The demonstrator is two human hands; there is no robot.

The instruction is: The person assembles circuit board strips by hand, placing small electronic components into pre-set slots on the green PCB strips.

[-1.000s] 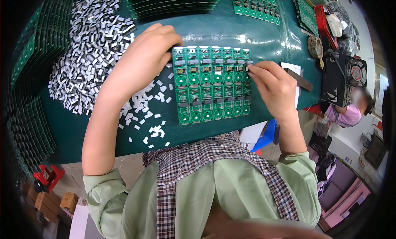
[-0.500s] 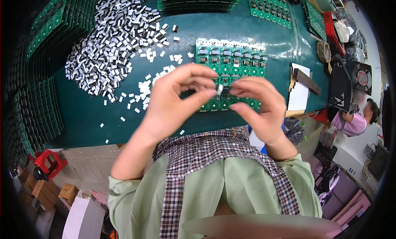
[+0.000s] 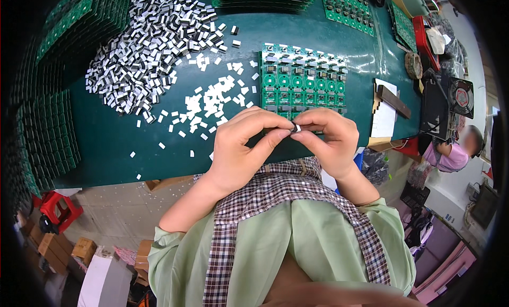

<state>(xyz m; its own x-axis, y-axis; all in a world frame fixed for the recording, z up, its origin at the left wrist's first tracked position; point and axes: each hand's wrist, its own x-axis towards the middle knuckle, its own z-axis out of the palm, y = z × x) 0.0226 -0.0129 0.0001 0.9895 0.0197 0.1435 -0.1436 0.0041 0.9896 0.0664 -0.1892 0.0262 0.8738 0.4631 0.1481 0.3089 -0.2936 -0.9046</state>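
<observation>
In front of my body, over the near edge of the circuit board panel, both hands meet at the fingertips. Between them is a small black-and-white block-shaped electronic part (image 3: 295,128). My left hand (image 3: 241,143) pinches it from the left, and my right hand (image 3: 330,140) grips its right side with thumb and fingers. The fingers cover most of the part. Just beyond lies the green circuit board panel (image 3: 303,82), with rows of mounted components and round outlines; my hands hide part of its near edge.
A large heap of similar black-and-white parts (image 3: 154,52) covers the table's left. Small flat white pieces (image 3: 204,105) are scattered nearer. Stacked green boards (image 3: 50,127) line the left edge. Right are a dark bar (image 3: 394,101) on paper and a fan (image 3: 462,98). Another person (image 3: 450,150) sits far right.
My hands were apart, with the small part at my left fingertips. They have come together and lower, and the right fingers now grip the part too.
</observation>
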